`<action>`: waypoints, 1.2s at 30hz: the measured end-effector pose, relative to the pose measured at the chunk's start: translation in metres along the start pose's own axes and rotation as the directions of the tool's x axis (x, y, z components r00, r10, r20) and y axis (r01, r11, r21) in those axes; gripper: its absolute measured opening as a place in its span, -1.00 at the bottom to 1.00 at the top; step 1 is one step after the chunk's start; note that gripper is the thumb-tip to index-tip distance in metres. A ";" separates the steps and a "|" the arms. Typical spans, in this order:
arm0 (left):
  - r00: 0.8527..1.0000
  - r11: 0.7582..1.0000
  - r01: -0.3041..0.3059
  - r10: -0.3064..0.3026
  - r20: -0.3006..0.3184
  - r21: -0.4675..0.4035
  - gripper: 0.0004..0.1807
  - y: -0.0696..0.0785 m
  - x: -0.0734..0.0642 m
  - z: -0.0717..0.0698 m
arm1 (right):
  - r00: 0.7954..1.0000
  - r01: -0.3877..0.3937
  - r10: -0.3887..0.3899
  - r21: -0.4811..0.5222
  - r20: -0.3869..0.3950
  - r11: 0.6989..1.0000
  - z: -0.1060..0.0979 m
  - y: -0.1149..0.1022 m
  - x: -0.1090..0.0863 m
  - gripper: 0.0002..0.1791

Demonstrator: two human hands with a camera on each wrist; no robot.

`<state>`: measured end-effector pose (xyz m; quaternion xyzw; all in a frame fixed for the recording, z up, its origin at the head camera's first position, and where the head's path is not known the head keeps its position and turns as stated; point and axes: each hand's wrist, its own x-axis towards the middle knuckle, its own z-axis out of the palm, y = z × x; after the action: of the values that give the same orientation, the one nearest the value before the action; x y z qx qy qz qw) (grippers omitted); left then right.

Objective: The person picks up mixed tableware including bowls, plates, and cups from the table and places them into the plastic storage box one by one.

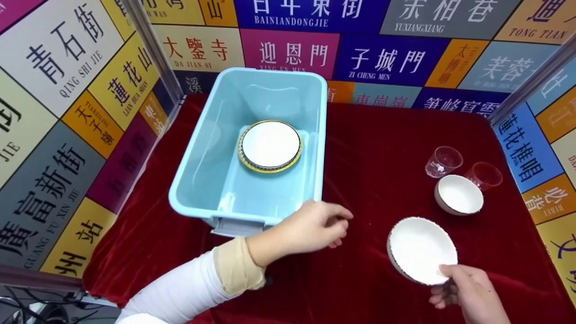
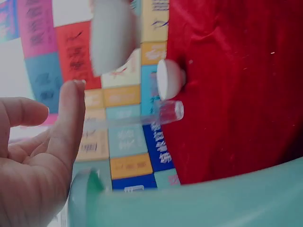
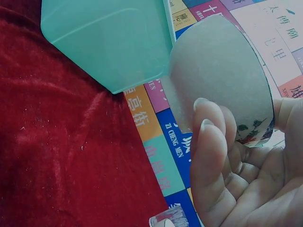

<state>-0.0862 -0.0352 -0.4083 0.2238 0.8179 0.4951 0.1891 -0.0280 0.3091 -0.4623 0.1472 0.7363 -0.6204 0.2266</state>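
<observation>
bowl (image 1: 420,247), white inside, dark-rimmed (floral outside)

Bright head view, hazier wrist views
Bowl (image 1: 422,248) glares near-white inside, blurred from left wrist; wall panels (image 3: 272,35) bleached from right.

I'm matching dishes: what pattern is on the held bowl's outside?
Red and dark flowers on the bowl; best view: right wrist.

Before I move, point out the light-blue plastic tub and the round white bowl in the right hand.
Light-blue plastic tub (image 1: 263,191): head view, bare inner floor.
Round white bowl (image 1: 422,248): head view, middle of its inside.
</observation>
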 end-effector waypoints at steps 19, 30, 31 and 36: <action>0.977 0.958 0.185 -0.156 0.143 -0.220 -0.55 -0.002 0.009 0.041 | 0.995 0.070 -0.068 -0.034 0.072 0.997 0.016 -0.002 -0.005 -0.61; 0.956 0.789 0.293 -0.257 0.143 -0.540 -0.55 0.000 0.012 0.057 | 0.995 0.085 -0.078 -0.106 0.065 0.991 0.022 -0.007 -0.008 -0.62; 0.954 0.779 0.299 -0.263 0.145 -0.551 -0.55 0.000 0.013 0.058 | 0.994 0.088 -0.080 -0.114 0.069 0.990 0.022 -0.007 -0.008 -0.62; 0.950 0.778 0.311 -0.271 0.156 -0.546 -0.51 0.000 0.013 0.059 | 0.995 0.081 -0.072 -0.132 0.076 0.988 0.025 -0.009 -0.010 -0.61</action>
<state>-0.0658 0.0154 -0.4351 0.0458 0.6526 0.6711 0.3488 -0.0202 0.2839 -0.4525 0.0810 0.7732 -0.5822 0.2380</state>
